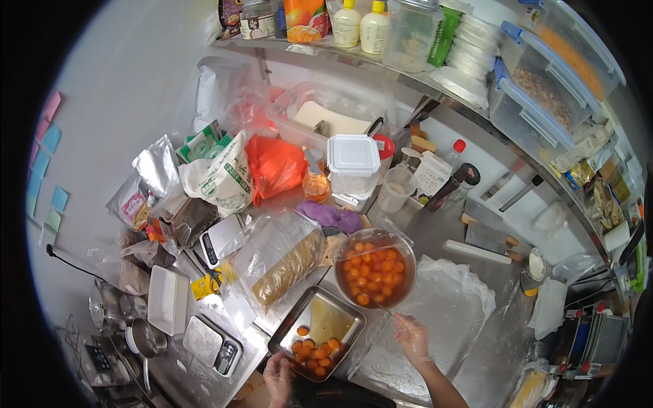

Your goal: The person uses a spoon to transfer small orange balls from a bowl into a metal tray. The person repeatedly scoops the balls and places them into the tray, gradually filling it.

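Observation:
Round orange balls that look like egg yolks (375, 270) fill a steel bowl (411, 255), which has clear plastic film along its far rim. My right hand (409, 334), in a clear plastic glove, grips the thin handle of a metal spoon (381, 306) that reaches over the bowl's near rim. One yolk lies at the spoon's end. Left of the bowl, a rectangular metal tray (326, 311) holds several more yolks (314, 352) at its near end and some yellowish liquid. My left hand (279, 375), also gloved, holds the tray at its near left corner.
A plastic-covered sheet (423, 326) lies right of the bowl. Digital scales (211, 344), a wrapped brown log (285, 265), scissors (214, 273) and a white bin (167, 301) stand to the left. Bottles (451, 186) and lidded tubs (353, 158) line the back below a loaded shelf (408, 79).

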Tool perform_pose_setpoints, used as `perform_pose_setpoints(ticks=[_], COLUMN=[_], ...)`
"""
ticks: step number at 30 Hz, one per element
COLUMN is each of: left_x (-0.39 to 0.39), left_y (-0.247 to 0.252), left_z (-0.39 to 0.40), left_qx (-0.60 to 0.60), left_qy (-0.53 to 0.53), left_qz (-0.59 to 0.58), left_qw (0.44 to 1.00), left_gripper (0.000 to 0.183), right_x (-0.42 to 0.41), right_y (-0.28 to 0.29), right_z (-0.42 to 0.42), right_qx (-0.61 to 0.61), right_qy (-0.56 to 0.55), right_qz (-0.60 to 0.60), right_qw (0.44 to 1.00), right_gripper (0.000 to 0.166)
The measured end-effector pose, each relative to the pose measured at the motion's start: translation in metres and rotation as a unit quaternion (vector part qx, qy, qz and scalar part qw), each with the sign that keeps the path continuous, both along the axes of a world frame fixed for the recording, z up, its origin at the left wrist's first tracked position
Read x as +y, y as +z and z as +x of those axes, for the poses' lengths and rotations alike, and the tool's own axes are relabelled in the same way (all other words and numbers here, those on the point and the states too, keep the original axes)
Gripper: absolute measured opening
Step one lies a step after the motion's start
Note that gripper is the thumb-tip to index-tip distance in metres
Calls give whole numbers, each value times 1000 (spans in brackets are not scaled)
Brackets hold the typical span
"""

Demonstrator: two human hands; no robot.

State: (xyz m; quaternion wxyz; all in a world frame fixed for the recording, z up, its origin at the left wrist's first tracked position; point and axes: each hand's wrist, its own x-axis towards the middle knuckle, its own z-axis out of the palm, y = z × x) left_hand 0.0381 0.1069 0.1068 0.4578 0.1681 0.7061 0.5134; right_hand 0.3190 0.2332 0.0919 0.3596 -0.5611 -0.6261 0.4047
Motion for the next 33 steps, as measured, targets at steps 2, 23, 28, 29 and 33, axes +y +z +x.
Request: perform_pose_setpoints(ticks=[2,23,28,29,33], left_x=[-6,-33,-33,-36,-36], left_y=[-1,-27,-24,-25,-28], left_z=[-2,-14,-14,-15,-14], left_qx=[14,27,22,24,23], left_qy=[-10,-4,2,6,9], left_qz=[33,41,44,47,44], left_qw=[999,999,999,999,999], left_gripper=[25,25,25,25,25], right_x=[0,-4,-5,-5,-6], right_y=[1,9,9,8,11], right_z=[-1,-7,-7,-8,-8], right_qx=[-1,-47,-48,-47,-63], right_qy=[0,19,14,17,17], right_qz=[11,34,26,24,33], right_qw=[1000,998,998,998,997], right_gripper=[37,51,48,47,45])
